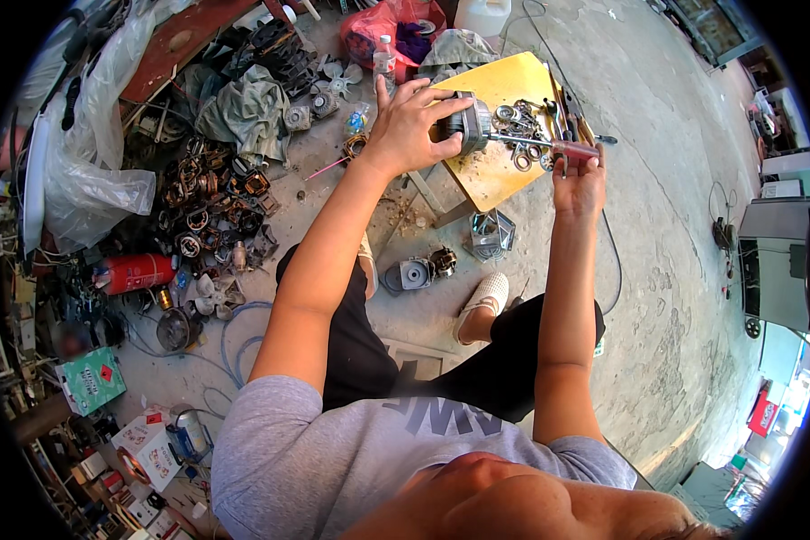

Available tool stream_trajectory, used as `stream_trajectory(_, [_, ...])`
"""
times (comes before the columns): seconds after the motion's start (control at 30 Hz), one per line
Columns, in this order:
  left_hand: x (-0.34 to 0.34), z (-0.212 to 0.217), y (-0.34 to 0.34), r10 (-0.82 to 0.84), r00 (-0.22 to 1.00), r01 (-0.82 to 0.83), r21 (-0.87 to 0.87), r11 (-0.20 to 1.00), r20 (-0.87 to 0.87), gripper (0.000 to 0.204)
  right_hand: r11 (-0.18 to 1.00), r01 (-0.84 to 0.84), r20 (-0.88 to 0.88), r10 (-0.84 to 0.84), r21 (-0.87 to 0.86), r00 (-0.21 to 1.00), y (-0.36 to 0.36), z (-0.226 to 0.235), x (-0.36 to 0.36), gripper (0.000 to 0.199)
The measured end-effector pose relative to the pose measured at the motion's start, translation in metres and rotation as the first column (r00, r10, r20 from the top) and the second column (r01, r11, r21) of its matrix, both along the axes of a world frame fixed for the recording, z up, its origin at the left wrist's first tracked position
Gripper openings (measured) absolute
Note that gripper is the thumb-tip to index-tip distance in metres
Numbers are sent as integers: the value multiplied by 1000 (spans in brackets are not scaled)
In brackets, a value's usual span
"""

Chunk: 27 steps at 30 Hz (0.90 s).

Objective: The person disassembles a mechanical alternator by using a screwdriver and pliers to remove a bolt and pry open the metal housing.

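My left hand (411, 128) is closed around a grey, finned metal motor body (479, 124), held on its side over a small yellow-topped table (506, 76). In my right hand (580, 187) is a screwdriver (574, 149) with a dark red handle, its shaft pointing left. The shaft's end meets the right side of the motor body; whether it sits in a screw I cannot tell. Behind the shaft, several metal rings and bearings (523, 161) lie among small parts on the tabletop. Other long tools (562, 112) lie along the table's right edge.
Scrap motor parts (211, 184) are heaped on the left floor, near a red fire extinguisher (135, 273). Between my feet and the table lie another opened motor (415, 274) and a metal frame piece (490, 236). A plastic bottle (384, 58) stands beyond my left hand. A dark cable (617, 261) runs along the right.
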<state>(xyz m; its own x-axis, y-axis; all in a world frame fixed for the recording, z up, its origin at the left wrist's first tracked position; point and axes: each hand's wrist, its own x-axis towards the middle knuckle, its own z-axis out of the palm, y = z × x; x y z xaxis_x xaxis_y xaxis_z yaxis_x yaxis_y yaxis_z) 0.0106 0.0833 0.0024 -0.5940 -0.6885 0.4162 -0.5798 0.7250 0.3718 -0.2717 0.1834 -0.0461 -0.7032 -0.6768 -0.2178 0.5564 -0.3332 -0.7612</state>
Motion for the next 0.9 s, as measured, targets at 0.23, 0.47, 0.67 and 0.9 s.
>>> stream_trajectory(0.23, [1,-1,-1,5,1000,-5,-9,1000,1,53,999,45,75,-48,30,996,-4,12,5,31])
stream_trajectory(0.47, [0,0,0,4,1000,-4,-2,1000,-4,53,1000,6,58,-6,0,998,-1,4,-4,27])
stream_trajectory(0.67, [1,-2,-1,9,1000,-9,-4,1000,6,53,1000,26,106,-28,14,994,-3,23,15,31])
stream_trajectory(0.9, [0,0,-1,-3,1000,3,4,1000,10,54,999,-20,6,20,-37,1000,-3,3,-1,33])
